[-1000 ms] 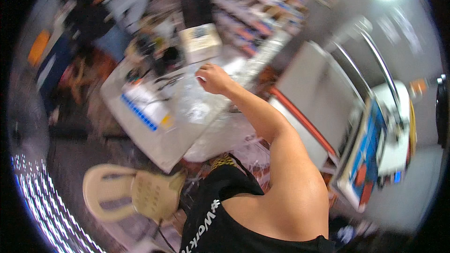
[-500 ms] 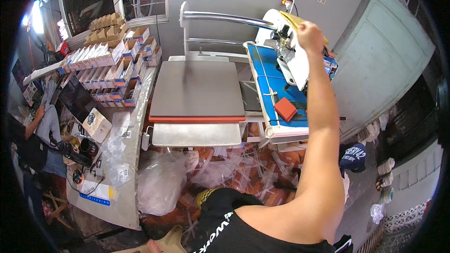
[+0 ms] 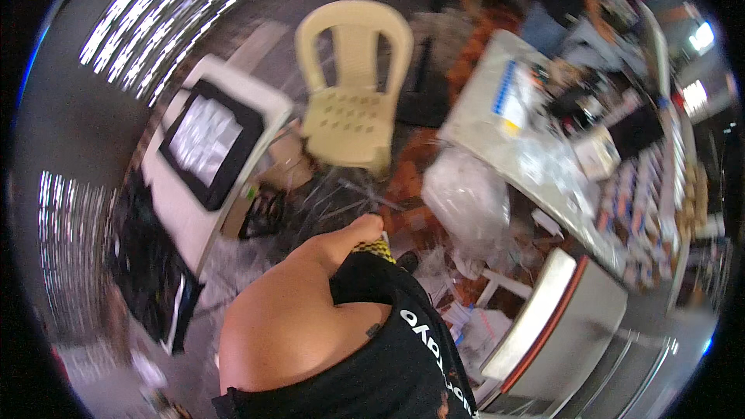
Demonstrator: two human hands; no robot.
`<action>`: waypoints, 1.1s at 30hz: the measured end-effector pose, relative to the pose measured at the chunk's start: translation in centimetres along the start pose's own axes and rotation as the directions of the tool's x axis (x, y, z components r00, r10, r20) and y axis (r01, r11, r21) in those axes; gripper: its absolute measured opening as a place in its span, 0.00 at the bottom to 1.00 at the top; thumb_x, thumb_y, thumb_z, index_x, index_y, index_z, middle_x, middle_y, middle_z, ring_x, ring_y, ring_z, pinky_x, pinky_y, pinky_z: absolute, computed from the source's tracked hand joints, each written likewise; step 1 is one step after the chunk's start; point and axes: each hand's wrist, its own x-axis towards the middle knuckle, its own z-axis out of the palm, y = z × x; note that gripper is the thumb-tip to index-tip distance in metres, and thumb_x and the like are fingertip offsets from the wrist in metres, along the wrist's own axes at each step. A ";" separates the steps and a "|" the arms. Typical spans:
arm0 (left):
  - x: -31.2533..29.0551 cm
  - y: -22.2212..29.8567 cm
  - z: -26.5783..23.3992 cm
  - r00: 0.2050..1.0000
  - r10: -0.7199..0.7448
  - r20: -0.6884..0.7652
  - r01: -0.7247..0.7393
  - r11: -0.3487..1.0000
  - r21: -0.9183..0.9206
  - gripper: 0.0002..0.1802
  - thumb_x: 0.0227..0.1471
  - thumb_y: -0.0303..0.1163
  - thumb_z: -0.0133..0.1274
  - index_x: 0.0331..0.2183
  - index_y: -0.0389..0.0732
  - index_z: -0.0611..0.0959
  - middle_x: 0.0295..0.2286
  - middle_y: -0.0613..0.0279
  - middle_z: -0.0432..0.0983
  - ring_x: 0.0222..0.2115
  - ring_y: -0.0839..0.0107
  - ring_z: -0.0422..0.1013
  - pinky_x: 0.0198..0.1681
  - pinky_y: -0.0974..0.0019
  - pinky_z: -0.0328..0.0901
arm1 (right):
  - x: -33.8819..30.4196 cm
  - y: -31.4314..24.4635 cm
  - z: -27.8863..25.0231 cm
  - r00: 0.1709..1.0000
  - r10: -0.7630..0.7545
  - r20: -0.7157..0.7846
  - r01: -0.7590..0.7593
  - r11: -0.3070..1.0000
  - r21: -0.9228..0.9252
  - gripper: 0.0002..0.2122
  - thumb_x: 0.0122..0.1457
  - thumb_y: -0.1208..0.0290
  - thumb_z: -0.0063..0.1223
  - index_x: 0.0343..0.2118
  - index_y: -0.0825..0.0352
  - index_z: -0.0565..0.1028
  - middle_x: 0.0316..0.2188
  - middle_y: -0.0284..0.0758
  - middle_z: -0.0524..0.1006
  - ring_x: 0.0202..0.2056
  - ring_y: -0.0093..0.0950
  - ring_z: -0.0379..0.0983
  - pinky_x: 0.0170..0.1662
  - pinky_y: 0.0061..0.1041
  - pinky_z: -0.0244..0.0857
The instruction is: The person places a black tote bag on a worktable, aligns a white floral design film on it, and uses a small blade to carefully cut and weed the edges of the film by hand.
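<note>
My left hand (image 3: pixel 368 226) hangs low in front of my body, close to the yellow-and-black checkered cloth (image 3: pixel 378 248) at my waist. Blur and the angle hide its fingers, so its grip does not show. Nearest ahead of it stands a cream plastic chair (image 3: pixel 345 120). To the left, a white table (image 3: pixel 167 206) bears a black piece of cloth (image 3: pixel 215 195) with a shiny pale sheet (image 3: pixel 203 140) on it. My right hand is out of the picture.
Black plastic (image 3: pixel 147 264) droops beside the white table. A large clear plastic bag (image 3: pixel 468 194) sits by a cluttered long table (image 3: pixel 473 120). At lower right is the flat press (image 3: pixel 574 326). Plastic strips litter the floor. Another person (image 3: pixel 570 0) is at the far right.
My view has swung from the press and wall round to the chair and white table. My raised right arm has left the picture, and my left arm now shows in front of me.
</note>
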 end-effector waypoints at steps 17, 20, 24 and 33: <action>-17.8 -26.2 -16.6 0.357 -0.302 -0.884 0.434 0.892 -0.129 0.39 0.60 0.56 0.54 0.67 0.51 0.67 0.69 0.48 0.53 0.71 0.48 0.45 0.70 0.30 0.37 | -33.3 -73.3 14.5 -0.516 -0.840 0.168 0.269 0.028 0.963 0.09 0.69 0.71 0.48 0.45 0.71 0.76 0.33 0.46 0.82 0.36 0.43 0.81 0.40 0.37 0.72; -21.6 -28.0 -16.3 0.403 -0.379 -0.833 0.467 0.868 -0.169 0.31 0.62 0.53 0.52 0.63 0.54 0.74 0.68 0.56 0.57 0.71 0.56 0.47 0.71 0.30 0.30 | -40.2 -82.6 12.0 -0.591 -0.799 0.114 0.270 -0.063 0.961 0.11 0.69 0.71 0.48 0.47 0.70 0.76 0.30 0.47 0.82 0.34 0.52 0.80 0.39 0.42 0.72; -22.0 -29.5 -17.9 0.248 -0.402 -0.881 0.402 0.870 -0.284 0.19 0.58 0.39 0.58 0.52 0.50 0.81 0.57 0.60 0.71 0.63 0.59 0.62 0.71 0.34 0.36 | -48.1 -89.1 11.1 -0.789 -0.610 0.065 0.297 -0.287 0.911 0.14 0.68 0.72 0.45 0.54 0.65 0.75 0.36 0.48 0.82 0.39 0.49 0.79 0.43 0.43 0.71; -19.0 -35.2 -25.0 0.117 -0.323 -0.939 0.287 0.916 -0.279 0.18 0.51 0.28 0.62 0.45 0.50 0.83 0.51 0.63 0.75 0.60 0.59 0.66 0.68 0.38 0.48 | -57.2 -97.3 11.9 -0.878 -0.385 -0.285 0.226 -0.857 0.462 0.21 0.57 0.79 0.50 0.54 0.56 0.78 0.31 0.37 0.77 0.37 0.38 0.80 0.39 0.42 0.74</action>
